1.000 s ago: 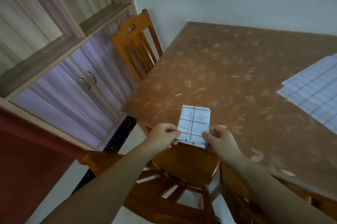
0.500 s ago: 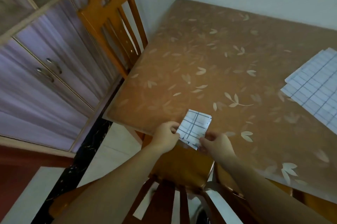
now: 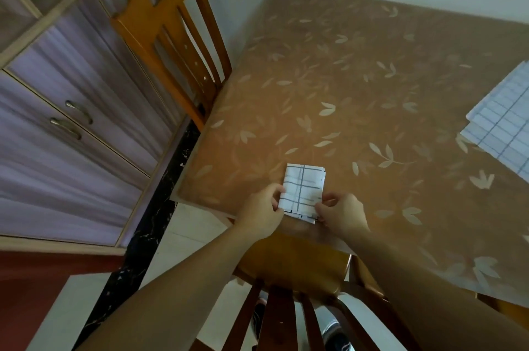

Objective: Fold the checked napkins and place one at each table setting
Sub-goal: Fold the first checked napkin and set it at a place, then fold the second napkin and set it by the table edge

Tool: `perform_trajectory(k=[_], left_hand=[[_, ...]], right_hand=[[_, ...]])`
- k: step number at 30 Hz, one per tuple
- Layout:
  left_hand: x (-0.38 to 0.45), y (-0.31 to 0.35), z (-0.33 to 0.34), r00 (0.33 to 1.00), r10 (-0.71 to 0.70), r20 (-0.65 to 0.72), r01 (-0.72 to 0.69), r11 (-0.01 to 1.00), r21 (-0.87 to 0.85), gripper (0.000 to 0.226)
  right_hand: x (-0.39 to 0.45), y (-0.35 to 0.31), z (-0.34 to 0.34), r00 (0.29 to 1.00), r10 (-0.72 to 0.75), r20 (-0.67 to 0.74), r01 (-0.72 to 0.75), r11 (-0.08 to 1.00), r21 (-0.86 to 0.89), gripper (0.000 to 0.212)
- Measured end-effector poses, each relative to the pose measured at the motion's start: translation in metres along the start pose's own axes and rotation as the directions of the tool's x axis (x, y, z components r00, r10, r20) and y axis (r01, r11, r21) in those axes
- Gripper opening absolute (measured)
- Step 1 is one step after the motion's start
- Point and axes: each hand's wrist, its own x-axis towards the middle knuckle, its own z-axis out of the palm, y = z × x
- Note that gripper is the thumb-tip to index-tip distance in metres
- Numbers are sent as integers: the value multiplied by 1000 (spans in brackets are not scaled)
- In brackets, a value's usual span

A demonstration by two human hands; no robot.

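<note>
A small folded white napkin with dark check lines (image 3: 304,189) lies on the brown leaf-patterned table (image 3: 357,87) close to its near edge. My left hand (image 3: 262,212) pinches the napkin's left side. My right hand (image 3: 342,214) pinches its lower right corner. A stack of unfolded checked napkins (image 3: 505,121) lies at the table's right side, partly cut off by the frame.
A wooden chair (image 3: 289,285) stands tucked in right below my hands. A second wooden chair (image 3: 171,36) stands at the table's left side. A cabinet with purple doors (image 3: 71,110) fills the left. A white wall runs behind the table.
Both hands have carried the folded napkin forward from above the chair onto the table near its edge. The view has tilted down and closer.
</note>
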Motion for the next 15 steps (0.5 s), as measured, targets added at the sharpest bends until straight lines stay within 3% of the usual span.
perform_trajectory(k=[8, 15], left_hand=[[-4, 13, -18, 1000, -4, -9, 5, 997, 73, 33], [-19, 103, -21, 979, 200, 35, -203, 949, 242, 30]], right_hand=[[-24, 5, -35, 997, -36, -70, 28, 994, -105, 22], [-70, 38, -148, 958, -157, -241, 86, 956, -282, 33]])
